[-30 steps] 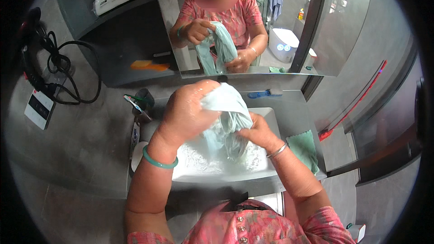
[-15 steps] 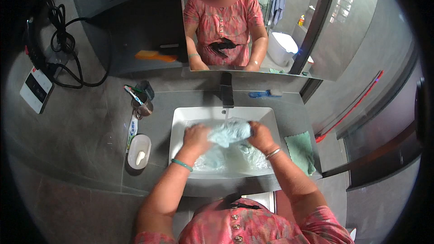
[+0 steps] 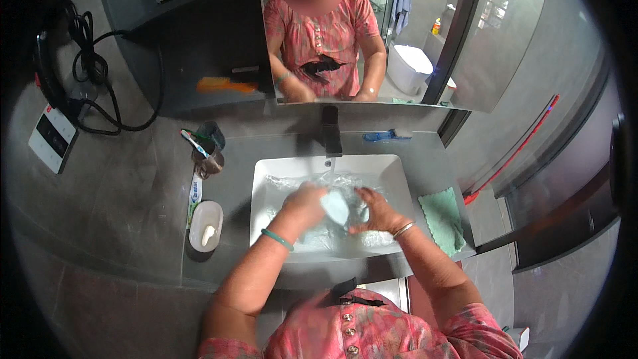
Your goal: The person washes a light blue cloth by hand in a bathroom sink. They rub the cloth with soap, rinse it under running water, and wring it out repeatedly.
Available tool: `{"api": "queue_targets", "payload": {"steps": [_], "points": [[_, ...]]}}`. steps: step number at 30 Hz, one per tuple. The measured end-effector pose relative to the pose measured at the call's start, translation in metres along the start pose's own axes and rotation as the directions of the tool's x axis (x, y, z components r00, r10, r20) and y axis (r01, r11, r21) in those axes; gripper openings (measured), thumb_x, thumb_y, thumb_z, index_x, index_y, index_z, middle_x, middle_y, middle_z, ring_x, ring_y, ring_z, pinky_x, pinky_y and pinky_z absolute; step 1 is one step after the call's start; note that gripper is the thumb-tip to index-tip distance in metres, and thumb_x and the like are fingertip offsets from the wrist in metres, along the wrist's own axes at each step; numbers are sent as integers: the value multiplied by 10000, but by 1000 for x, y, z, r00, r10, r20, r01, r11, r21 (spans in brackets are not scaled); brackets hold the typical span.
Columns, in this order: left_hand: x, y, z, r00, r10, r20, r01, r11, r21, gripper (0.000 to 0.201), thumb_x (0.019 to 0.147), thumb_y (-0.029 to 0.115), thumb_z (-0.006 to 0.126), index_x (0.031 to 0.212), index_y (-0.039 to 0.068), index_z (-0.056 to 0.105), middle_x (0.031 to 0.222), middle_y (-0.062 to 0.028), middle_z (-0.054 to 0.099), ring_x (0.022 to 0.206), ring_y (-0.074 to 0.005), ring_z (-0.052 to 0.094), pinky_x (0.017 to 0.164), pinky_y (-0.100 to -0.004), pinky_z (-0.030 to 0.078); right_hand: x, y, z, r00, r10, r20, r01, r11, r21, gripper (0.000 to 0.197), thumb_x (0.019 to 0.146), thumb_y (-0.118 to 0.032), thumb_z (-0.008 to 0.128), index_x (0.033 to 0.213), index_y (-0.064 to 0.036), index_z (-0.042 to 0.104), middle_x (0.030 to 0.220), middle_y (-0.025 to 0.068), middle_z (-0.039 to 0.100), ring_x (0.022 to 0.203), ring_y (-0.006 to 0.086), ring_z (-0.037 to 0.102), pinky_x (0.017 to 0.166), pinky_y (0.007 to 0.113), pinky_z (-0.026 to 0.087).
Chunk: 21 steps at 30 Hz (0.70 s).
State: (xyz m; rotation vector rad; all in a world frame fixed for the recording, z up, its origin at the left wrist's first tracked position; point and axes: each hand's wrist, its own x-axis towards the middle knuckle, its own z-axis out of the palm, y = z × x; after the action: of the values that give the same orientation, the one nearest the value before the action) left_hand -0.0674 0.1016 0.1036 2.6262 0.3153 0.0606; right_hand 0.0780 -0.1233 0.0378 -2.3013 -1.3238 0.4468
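Observation:
Over the white sink (image 3: 261, 193), my left hand (image 3: 303, 209) is closed on a wet, pale blue-green cloth (image 3: 334, 207); motion blurs its fingers. The cloth hangs in a small fold just above the water. To its right, my right hand (image 3: 380, 214) has thumb and fingers spread apart, facing the cloth. A bit of pale cloth or water shows between those fingers, and I cannot tell which. Water runs from the dark tap (image 3: 331, 131) into the rippling, filled sink.
Left of the sink stand a soap dish (image 3: 205, 216) with white soap, a toothpaste tube (image 3: 195, 189) and a cup (image 3: 211, 161) with a toothbrush. A blue brush (image 3: 387, 136) lies behind the sink. At the right lies a green cloth (image 3: 443, 221). A mirror (image 3: 372, 33) hangs above.
The cloth was stretched between both hands. Now my right hand has let go and opened, and the cloth hangs bunched and lower from my left hand.

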Motion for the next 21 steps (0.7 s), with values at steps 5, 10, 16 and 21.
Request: {"api": "queue_targets", "payload": {"steps": [5, 10, 16, 21], "points": [[11, 72, -99, 942, 213, -259, -335, 609, -719, 281, 831, -46, 581, 1098, -9, 660, 986, -61, 687, 952, -142, 622, 851, -297, 509, -2, -48, -63, 989, -105, -104, 143, 858, 493, 1256, 587, -417, 978, 1555, 0, 294, 1537, 214, 397, 1436, 334, 378, 1200, 413, 310], [2, 116, -160, 871, 237, -430, -491, 410, -768, 283, 919, 7, 614, 1201, 2, 638, 1043, 6, 658, 962, -63, 598, 832, -235, 505, 18, -81, -41, 949, -111, -296, 269, 774, 573, 1231, 583, -328, 993, 1547, 4, 303, 1488, 149, 453, 1403, 265, 399, 1198, 370, 292], [-10, 87, -158, 886, -22, -463, -449, 208, -869, 332, 931, 4, 573, 1261, -1, 612, 1088, -55, 674, 1015, -143, 655, 820, -310, 577, 41, -88, -11, 941, -54, -335, 193, 897, 397, 759, 802, -254, 801, 1451, -45, 469, 1426, 186, 541, 1314, 290, 523, 1105, 402, 407], [-12, -37, -110, 856, -453, -249, -257, 45, -965, 304, 984, 147, 533, 1231, 1, 634, 1175, -179, 686, 1025, -340, 709, 781, -515, 634, 36, -66, -52, 916, 327, -234, -38, 649, 760, 333, 840, -116, 733, 1139, 25, 688, 1034, 106, 739, 944, 214, 697, 866, 328, 543]]}}
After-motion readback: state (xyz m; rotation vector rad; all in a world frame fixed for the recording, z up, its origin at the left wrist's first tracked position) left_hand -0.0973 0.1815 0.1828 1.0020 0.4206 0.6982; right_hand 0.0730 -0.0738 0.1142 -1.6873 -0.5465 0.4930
